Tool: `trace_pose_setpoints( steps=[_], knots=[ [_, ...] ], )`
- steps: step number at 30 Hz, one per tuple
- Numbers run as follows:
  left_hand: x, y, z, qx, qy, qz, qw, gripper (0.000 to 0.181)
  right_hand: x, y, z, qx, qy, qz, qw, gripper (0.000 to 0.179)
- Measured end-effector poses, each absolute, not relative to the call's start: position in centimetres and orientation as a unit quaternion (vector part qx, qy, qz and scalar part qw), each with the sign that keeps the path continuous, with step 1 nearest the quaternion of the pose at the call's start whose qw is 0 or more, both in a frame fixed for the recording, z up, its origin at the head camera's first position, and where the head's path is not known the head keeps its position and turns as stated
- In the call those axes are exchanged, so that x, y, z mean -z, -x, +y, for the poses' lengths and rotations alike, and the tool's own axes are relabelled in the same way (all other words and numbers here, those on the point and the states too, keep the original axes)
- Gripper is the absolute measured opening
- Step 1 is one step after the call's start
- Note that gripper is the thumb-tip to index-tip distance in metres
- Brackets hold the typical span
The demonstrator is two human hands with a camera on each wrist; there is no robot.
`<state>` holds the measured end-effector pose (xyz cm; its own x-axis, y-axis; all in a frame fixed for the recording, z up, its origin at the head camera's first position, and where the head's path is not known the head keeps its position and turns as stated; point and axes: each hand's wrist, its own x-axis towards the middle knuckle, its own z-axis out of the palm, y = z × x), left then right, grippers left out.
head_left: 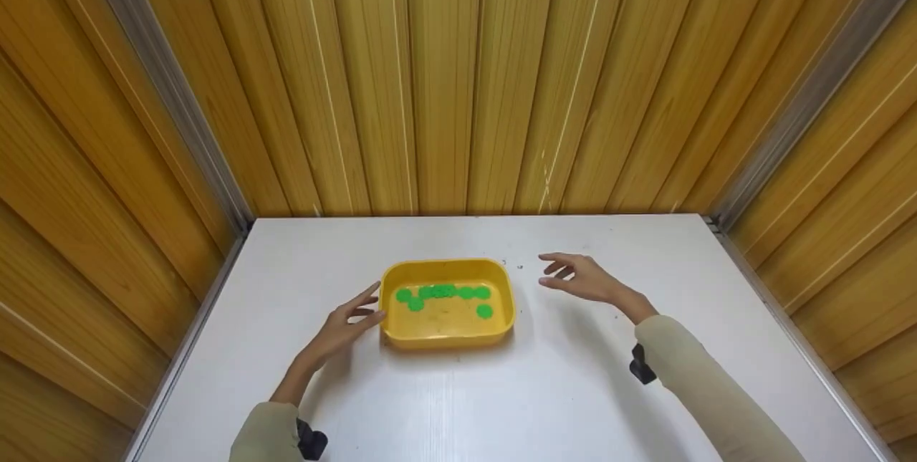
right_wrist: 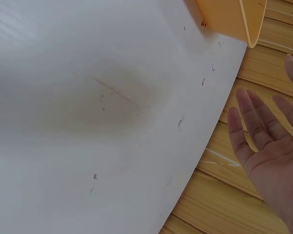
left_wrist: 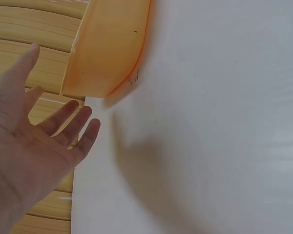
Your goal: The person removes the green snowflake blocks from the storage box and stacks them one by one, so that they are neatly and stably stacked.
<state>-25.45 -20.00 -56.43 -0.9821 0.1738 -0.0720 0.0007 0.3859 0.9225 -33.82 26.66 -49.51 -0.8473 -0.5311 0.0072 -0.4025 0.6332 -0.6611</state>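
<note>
A yellow plastic tub [head_left: 444, 339] with rounded corners sits on the white table, with several small green scalloped discs [head_left: 484, 311] on its floor. Most of the discs lie in a row toward the far side, some overlapping. My left hand [head_left: 349, 321] is at the tub's left end, fingers loosely spread and fingertips right at the rim. In the left wrist view that palm [left_wrist: 31, 151] holds nothing, and the tub wall [left_wrist: 110, 48] stands beyond the fingers. Off the tub's right end hovers my right hand [head_left: 584, 278], relaxed and holding nothing; its fingers [right_wrist: 258, 119] point toward the tub.
The white table [head_left: 573, 405] carries small dark marks near its far part. Wood-patterned panels [head_left: 444, 89] rise behind it and at both sides, with grey metal posts [head_left: 172, 75] at the corners. Black wrist cameras [head_left: 642, 364] sit at both sleeves.
</note>
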Motion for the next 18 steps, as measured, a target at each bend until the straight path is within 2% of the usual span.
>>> trace_pose_setpoints(
  steps=[18],
  knots=[
    [57.8, 25.8, -18.9, -0.561, -0.033, 0.822, 0.095, 0.059, 49.0, 34.8, 20.1, 0.343, 0.336, 0.869, 0.115, 0.044]
  ],
)
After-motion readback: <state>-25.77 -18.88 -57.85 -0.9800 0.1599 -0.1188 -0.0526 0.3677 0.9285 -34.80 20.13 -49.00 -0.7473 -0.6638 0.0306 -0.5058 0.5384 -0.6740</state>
